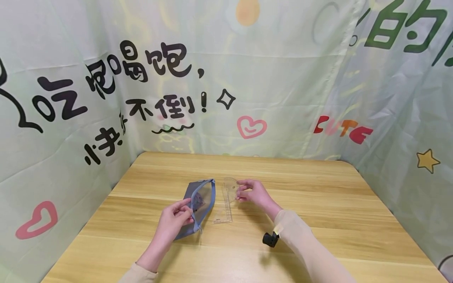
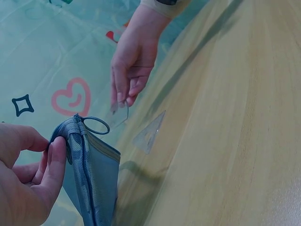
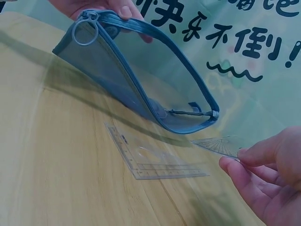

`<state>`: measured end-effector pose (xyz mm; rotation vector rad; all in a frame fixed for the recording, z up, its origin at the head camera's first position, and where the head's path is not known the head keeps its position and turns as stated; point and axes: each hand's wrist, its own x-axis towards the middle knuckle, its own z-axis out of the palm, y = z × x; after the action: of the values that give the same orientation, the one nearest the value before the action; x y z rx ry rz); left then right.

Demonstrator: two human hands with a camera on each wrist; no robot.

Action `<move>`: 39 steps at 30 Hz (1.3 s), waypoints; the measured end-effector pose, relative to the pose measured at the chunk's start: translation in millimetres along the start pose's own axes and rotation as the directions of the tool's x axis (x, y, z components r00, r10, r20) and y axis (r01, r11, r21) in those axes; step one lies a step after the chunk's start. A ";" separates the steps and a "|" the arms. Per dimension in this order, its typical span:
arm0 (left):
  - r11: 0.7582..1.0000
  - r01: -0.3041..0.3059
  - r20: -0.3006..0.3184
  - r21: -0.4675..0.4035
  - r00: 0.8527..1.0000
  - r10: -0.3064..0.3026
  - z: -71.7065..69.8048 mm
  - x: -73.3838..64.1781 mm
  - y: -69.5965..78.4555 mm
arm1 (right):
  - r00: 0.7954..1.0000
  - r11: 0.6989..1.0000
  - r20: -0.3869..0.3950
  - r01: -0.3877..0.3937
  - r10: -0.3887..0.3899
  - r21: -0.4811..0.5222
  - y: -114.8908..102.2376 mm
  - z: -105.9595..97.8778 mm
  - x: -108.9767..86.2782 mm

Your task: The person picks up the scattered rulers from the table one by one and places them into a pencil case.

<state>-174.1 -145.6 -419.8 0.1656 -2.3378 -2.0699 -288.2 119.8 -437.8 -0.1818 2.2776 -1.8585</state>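
Observation:
My left hand (image 1: 175, 217) pinches the edge of a blue zippered pencil pouch (image 3: 113, 61), whose mouth gapes toward the right. A ring pull (image 2: 96, 126) hangs from its zipper, and the pouch's side is see-through mesh. Between thumb and fingers, my right hand (image 1: 255, 193) holds a clear protractor (image 3: 218, 147) by its edge, just right of the pouch mouth. Below the protractor, a clear triangular set square (image 3: 155, 162) lies flat on the table, beside the pouch.
The wooden table (image 1: 318, 196) carries these things, with fabric curtains (image 1: 283, 78) rising behind it and at both sides. A small black object (image 1: 270, 239) shows by the right sleeve's cuff.

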 end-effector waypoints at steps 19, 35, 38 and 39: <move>1.000 -0.008 -0.002 -0.013 1.000 0.008 -0.2 -0.3 0.9 | 0.999 1.000 0.034 -0.004 0.004 -0.015 -6.0 10.8 -5.1; 1.000 -0.007 -0.004 -0.006 1.000 0.007 0.5 -0.1 2.6 | 0.992 1.000 0.125 0.027 -0.027 -0.002 -14.4 17.9 -13.2; 1.000 -0.006 -0.007 -0.009 1.000 0.006 0.8 0.2 2.2 | 0.989 1.000 0.144 0.028 -0.028 0.006 -16.7 20.5 -12.9; 1.000 -0.005 -0.007 -0.010 1.000 0.005 0.9 0.2 2.1 | 0.988 1.000 0.150 0.025 -0.026 0.009 -17.4 21.5 -12.8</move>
<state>-174.5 -144.5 -417.8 0.1658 -2.3214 -2.0749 -271.4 98.5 -424.0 -0.3394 2.1777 -1.7990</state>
